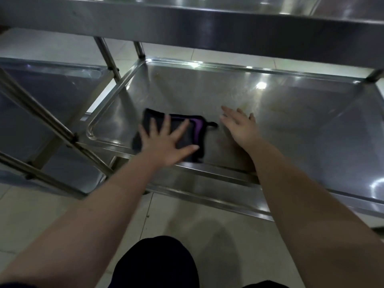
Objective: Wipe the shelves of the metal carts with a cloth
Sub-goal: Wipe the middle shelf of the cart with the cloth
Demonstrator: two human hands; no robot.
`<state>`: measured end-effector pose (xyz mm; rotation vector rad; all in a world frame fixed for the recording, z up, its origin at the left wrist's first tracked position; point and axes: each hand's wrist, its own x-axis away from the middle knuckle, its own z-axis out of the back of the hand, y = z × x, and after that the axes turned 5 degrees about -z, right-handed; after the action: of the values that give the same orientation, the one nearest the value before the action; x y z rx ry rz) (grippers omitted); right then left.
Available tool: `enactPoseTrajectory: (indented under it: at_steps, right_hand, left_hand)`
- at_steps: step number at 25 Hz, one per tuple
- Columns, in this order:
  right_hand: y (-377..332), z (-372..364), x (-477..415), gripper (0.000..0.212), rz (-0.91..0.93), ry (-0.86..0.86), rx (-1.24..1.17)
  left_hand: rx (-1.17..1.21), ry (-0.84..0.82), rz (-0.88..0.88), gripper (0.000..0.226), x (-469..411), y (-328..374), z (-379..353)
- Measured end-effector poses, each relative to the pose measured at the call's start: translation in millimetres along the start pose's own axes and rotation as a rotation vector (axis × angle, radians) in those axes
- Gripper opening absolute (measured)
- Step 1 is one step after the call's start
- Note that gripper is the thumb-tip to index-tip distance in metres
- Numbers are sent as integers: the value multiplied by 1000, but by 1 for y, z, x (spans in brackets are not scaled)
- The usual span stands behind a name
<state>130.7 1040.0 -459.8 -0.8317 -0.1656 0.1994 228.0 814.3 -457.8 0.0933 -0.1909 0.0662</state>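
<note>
Pale floor tiles (207, 235) lie beneath a shiny steel cart shelf (270, 113), where the left hand (166, 142) presses spread, straight fingers onto a folded black-and-purple cloth (182, 129) near the front-left corner; the right hand (239, 127) hovers flat, fingers extended, just beside it

lower shelf (291, 125): bare steel lies open right of and behind both hands, reached from the near side under the upper shelf (187, 21), which caps headroom. raised rim (108, 100) all round, with corner posts at back left (139, 48) and back right (374, 75). cloth (198, 135) under the flat left hand (164, 144) and the right hand (239, 125) just beside it fill the near-left area; the neighbouring cart's rails (41, 115) block the left.
</note>
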Motion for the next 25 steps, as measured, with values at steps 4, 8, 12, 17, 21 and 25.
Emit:
enactPoseTrajectory:
  at_steps: [4,8,12,17,21,25]
  right_hand:
    - [-14,40,13,26,-117,164,-522]
    - [-13,66,32,25,-63,346,-84]
    - [-46,-31,55,63,-96,-12,598]
    - [-29,-46,54,75,-152,-20,766]
    - [41,27,74,75,-220,112,838]
    - [94,107,105,77,-509,118,739]
  left_hand:
    - [-17,-97,-119,87,4,145,-12]
    - [113,160,-144,58,-24,94,16]
    - [75,149,6,53,-70,-2,35]
    - [22,119,-181,53,-110,8,19]
    - [-15,58,-246,56,-121,11,14]
    - [-4,70,-240,55,-122,12,8]
